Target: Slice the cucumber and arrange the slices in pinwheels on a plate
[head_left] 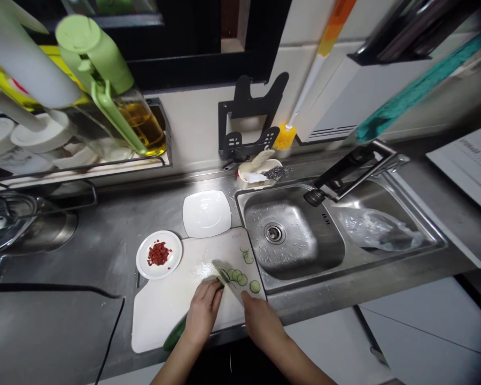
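A dark green cucumber (175, 332) lies on the white cutting board (160, 313), and my left hand (202, 309) is closed around it near its cut end. My right hand (261, 321) grips a kitchen knife (233, 286); its handle is hidden in my fist. The blade stands against the cut end, close to my left fingertips. Right of the blade lie several thin cucumber slices (240, 277), some overlapping. Thin cucumber pieces (246, 255) rest near the board's far right corner.
A white plate with chopped red pieces (158, 253) sits at the board's left corner. Behind the board is a square white dish (207, 214). The steel sink (292, 235) borders the board's right, under a black faucet (336, 174). An oil bottle (140, 125) stands on the left rack.
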`<state>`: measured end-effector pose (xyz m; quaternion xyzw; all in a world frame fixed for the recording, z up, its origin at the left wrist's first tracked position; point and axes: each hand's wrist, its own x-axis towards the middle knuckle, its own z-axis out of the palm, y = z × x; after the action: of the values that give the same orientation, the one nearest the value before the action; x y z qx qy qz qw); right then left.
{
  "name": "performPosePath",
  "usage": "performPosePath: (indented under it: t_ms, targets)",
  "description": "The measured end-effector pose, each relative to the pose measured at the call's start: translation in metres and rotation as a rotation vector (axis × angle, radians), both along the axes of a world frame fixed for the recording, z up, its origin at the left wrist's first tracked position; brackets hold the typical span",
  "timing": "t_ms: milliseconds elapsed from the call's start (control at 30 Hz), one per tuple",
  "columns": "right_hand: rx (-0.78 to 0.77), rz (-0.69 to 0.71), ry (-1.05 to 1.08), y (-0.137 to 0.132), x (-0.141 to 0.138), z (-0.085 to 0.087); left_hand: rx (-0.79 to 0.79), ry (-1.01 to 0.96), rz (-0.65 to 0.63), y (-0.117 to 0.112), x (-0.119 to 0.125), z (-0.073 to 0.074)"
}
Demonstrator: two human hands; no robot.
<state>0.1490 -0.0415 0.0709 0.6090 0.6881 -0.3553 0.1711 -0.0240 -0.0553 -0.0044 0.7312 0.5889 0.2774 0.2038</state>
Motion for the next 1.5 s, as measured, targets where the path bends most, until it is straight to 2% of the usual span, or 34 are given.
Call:
performPosePath:
  t_ms: [200,600,933,1167,1333,1500]
  targets:
    - [-0.007,0.004,-0.004,-0.001,0.001,0.006,-0.007,-0.013,-0.006,0.001,-0.001,-0.001]
    - [-0.014,0.029,-0.001,-0.023,0.009,0.018,-0.027,-0.029,-0.002,0.0,-0.001,0.001]
    - [-0.047,0.025,-0.005,-0.018,0.009,0.021,-0.025,-0.029,-0.003,0.001,0.0,0.004]
    - [-0.048,0.07,-0.028,-0.014,0.007,0.023,-0.03,-0.018,-0.007,0.002,0.0,0.004]
    - [-0.018,0.094,-0.013,-0.01,0.002,0.018,-0.02,-0.022,-0.002,0.002,0.001,0.004]
    - [-0.003,0.092,-0.009,-0.007,-0.003,0.003,-0.035,-0.025,-0.013,0.002,0.0,0.002]
